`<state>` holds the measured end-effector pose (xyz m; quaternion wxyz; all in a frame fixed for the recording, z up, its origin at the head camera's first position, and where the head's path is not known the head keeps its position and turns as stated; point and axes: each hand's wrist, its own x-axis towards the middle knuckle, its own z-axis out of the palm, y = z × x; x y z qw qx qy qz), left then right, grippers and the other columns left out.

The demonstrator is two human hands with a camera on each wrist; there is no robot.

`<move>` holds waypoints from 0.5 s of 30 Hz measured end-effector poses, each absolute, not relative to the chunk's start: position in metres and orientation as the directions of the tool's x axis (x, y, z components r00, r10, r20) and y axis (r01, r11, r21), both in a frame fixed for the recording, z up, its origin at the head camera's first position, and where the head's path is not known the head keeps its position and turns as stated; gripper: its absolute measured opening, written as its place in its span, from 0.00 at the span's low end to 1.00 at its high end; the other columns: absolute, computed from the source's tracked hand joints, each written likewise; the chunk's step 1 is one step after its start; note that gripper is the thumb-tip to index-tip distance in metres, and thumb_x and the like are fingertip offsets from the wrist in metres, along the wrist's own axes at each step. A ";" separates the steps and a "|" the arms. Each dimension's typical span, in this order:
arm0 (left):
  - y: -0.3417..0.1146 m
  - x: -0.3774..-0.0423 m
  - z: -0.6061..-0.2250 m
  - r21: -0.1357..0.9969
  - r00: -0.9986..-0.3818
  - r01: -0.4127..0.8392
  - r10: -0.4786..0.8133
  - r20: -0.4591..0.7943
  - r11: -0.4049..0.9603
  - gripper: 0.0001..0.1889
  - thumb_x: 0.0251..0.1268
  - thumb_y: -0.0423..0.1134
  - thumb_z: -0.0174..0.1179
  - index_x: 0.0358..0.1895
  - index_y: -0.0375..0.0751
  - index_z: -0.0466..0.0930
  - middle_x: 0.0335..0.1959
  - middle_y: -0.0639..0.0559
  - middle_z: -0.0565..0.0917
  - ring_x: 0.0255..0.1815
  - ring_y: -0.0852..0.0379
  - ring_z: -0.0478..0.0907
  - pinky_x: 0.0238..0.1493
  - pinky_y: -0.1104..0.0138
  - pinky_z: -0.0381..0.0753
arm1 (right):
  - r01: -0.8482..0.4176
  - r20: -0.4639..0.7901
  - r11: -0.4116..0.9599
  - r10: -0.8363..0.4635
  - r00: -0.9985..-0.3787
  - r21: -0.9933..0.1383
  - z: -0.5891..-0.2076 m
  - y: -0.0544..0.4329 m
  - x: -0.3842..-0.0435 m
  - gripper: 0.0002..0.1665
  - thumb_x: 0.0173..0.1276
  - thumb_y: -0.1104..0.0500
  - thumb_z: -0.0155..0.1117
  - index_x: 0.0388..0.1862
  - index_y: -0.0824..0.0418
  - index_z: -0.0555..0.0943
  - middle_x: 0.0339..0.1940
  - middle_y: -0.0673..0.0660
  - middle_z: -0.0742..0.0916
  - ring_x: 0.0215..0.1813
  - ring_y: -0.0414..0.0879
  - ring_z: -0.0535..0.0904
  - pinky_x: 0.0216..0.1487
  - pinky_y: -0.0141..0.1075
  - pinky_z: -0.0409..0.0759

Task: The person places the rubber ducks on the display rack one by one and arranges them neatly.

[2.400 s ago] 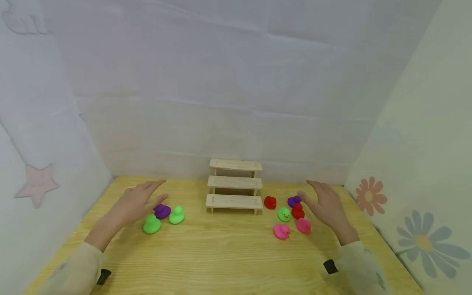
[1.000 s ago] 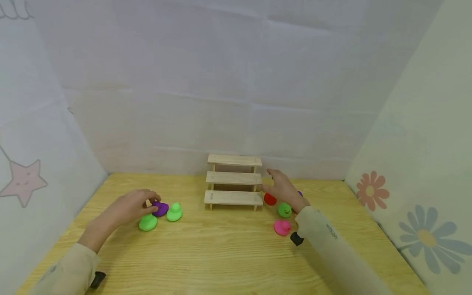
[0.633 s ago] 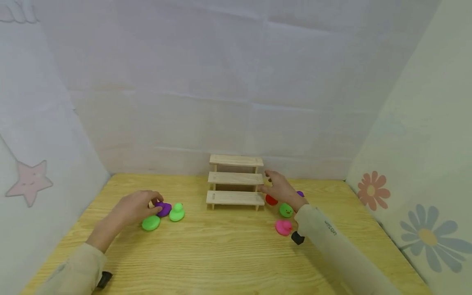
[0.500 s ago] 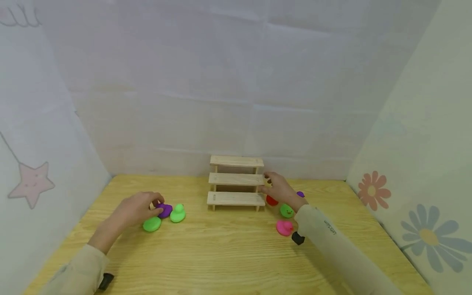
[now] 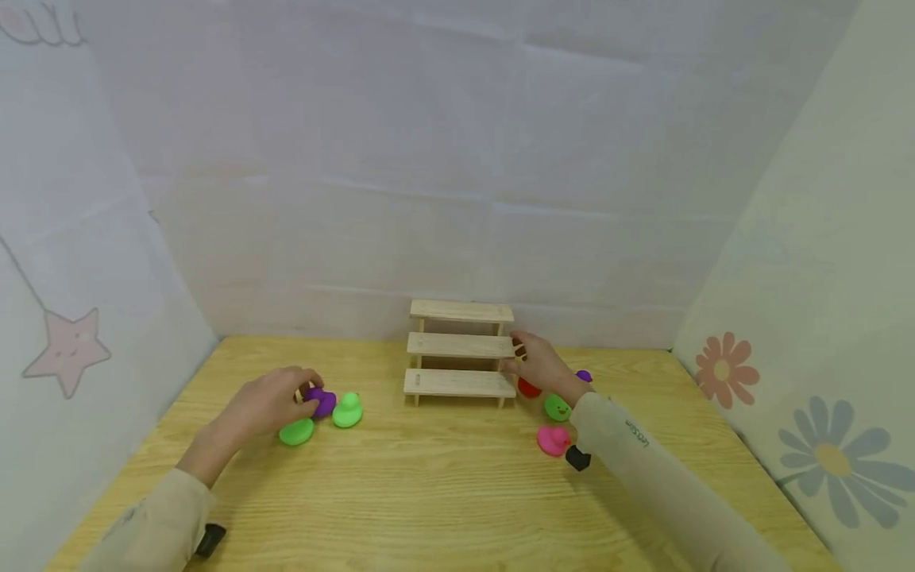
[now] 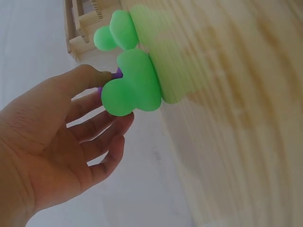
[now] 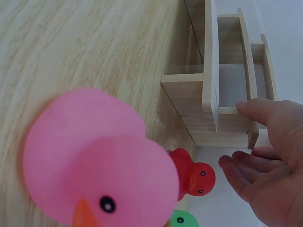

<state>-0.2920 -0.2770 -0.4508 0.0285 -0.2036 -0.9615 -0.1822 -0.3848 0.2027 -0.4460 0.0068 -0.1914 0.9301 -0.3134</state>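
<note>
My left hand point(image 5: 268, 403) pinches a purple rubber duck point(image 5: 325, 403) between thumb and fingers at the table's left. In the left wrist view, a green rubber duck point(image 6: 137, 82) mostly hides the purple one. Another green duck point(image 5: 348, 411) sits just to its right. My right hand point(image 5: 545, 367) is at the right end of a three-step wooden stand point(image 5: 460, 383), thumb and index finger about the middle step's end. The right wrist view shows the thumb against the step point(image 7: 248, 71); the other fingers curl loosely behind it.
Near the right hand lie a red duck point(image 7: 196, 177), a green duck point(image 5: 557, 407), a pink duck point(image 5: 553, 440) and a purple duck point(image 5: 584, 376), partly covered by the arm. A pale cloth wall point(image 5: 357, 238) stands behind the wooden table point(image 5: 400, 492).
The right hand has moved left from above the ducks to the stand's right end. The left hand has come down and its fingers have closed about the purple duck.
</note>
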 end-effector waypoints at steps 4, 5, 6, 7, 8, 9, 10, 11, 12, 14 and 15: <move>-0.277 -0.292 -0.448 0.334 -0.916 0.399 0.358 0.180 0.854 0.16 0.65 0.43 0.69 0.52 0.40 0.84 0.36 0.55 0.82 0.34 0.57 0.77 0.29 0.60 0.79 | -0.333 0.096 0.714 -0.352 -0.931 -0.616 -0.447 0.203 -0.385 0.44 0.72 0.54 0.71 0.77 0.70 0.62 0.64 0.68 0.78 0.61 0.59 0.77 0.58 0.50 0.80; -0.277 -0.292 -0.447 0.336 -0.918 0.395 0.348 0.191 0.855 0.16 0.66 0.44 0.69 0.52 0.40 0.84 0.36 0.55 0.82 0.34 0.57 0.78 0.29 0.59 0.80 | -0.330 0.095 0.709 -0.350 -0.932 -0.623 -0.447 0.203 -0.385 0.44 0.71 0.54 0.71 0.77 0.70 0.62 0.63 0.68 0.78 0.61 0.59 0.77 0.58 0.50 0.80; -0.278 -0.292 -0.447 0.336 -0.919 0.391 0.339 0.204 0.857 0.17 0.66 0.45 0.69 0.52 0.40 0.84 0.36 0.55 0.82 0.34 0.57 0.78 0.30 0.59 0.80 | -0.325 0.091 0.704 -0.349 -0.933 -0.631 -0.447 0.203 -0.385 0.44 0.71 0.54 0.71 0.77 0.70 0.62 0.63 0.68 0.78 0.61 0.59 0.77 0.59 0.50 0.80; -0.278 -0.292 -0.446 0.336 -0.919 0.387 0.330 0.216 0.859 0.17 0.66 0.47 0.69 0.52 0.40 0.84 0.36 0.55 0.82 0.34 0.57 0.78 0.30 0.59 0.80 | -0.324 0.091 0.699 -0.349 -0.933 -0.637 -0.447 0.203 -0.384 0.45 0.71 0.53 0.72 0.77 0.70 0.62 0.62 0.68 0.79 0.61 0.59 0.78 0.59 0.50 0.80; -0.278 -0.292 -0.445 0.333 -0.918 0.386 0.322 0.230 0.860 0.17 0.66 0.48 0.69 0.51 0.40 0.84 0.36 0.55 0.82 0.34 0.57 0.78 0.30 0.59 0.80 | -0.324 0.090 0.693 -0.351 -0.932 -0.644 -0.447 0.204 -0.384 0.45 0.71 0.53 0.72 0.77 0.70 0.62 0.62 0.68 0.79 0.61 0.60 0.78 0.59 0.50 0.80; -0.278 -0.292 -0.444 0.331 -0.918 0.382 0.313 0.242 0.863 0.18 0.66 0.49 0.69 0.51 0.41 0.85 0.36 0.56 0.82 0.34 0.57 0.78 0.31 0.60 0.80 | -0.324 0.091 0.688 -0.353 -0.931 -0.649 -0.447 0.204 -0.385 0.45 0.70 0.53 0.72 0.77 0.70 0.62 0.62 0.68 0.79 0.61 0.60 0.78 0.59 0.50 0.80; -0.278 -0.292 -0.442 0.331 -0.917 0.381 0.309 0.251 0.863 0.18 0.66 0.50 0.69 0.50 0.42 0.85 0.35 0.57 0.82 0.34 0.57 0.78 0.31 0.60 0.80 | -0.324 0.090 0.683 -0.354 -0.931 -0.655 -0.448 0.204 -0.385 0.46 0.70 0.52 0.72 0.77 0.70 0.62 0.62 0.67 0.79 0.61 0.59 0.78 0.59 0.50 0.80; -0.277 -0.291 -0.441 0.330 -0.917 0.378 0.301 0.260 0.865 0.18 0.66 0.51 0.69 0.49 0.43 0.86 0.35 0.57 0.82 0.34 0.57 0.77 0.31 0.60 0.79 | -0.325 0.090 0.679 -0.357 -0.930 -0.658 -0.448 0.204 -0.386 0.46 0.70 0.52 0.72 0.77 0.70 0.62 0.62 0.67 0.79 0.61 0.59 0.77 0.60 0.50 0.79; -0.277 -0.291 -0.439 0.328 -0.916 0.379 0.299 0.268 0.865 0.18 0.66 0.52 0.69 0.49 0.43 0.86 0.35 0.58 0.81 0.34 0.57 0.77 0.30 0.61 0.79 | -0.326 0.093 0.672 -0.358 -0.929 -0.665 -0.448 0.204 -0.386 0.46 0.70 0.52 0.73 0.77 0.70 0.63 0.62 0.67 0.80 0.61 0.59 0.77 0.60 0.50 0.79; -0.276 -0.291 -0.434 0.329 -0.914 0.379 0.296 0.277 0.865 0.19 0.66 0.54 0.69 0.48 0.43 0.87 0.34 0.58 0.81 0.33 0.57 0.76 0.30 0.61 0.78 | -0.331 0.103 0.656 -0.361 -0.927 -0.678 -0.447 0.204 -0.386 0.45 0.69 0.52 0.73 0.76 0.70 0.64 0.61 0.67 0.80 0.62 0.60 0.77 0.61 0.51 0.79; -0.276 -0.290 -0.431 0.333 -0.914 0.378 0.292 0.280 0.864 0.19 0.66 0.55 0.69 0.47 0.44 0.87 0.34 0.58 0.81 0.33 0.57 0.76 0.30 0.62 0.77 | -0.331 0.106 0.650 -0.361 -0.927 -0.684 -0.447 0.204 -0.386 0.45 0.69 0.52 0.73 0.76 0.70 0.64 0.62 0.67 0.80 0.62 0.60 0.77 0.61 0.51 0.78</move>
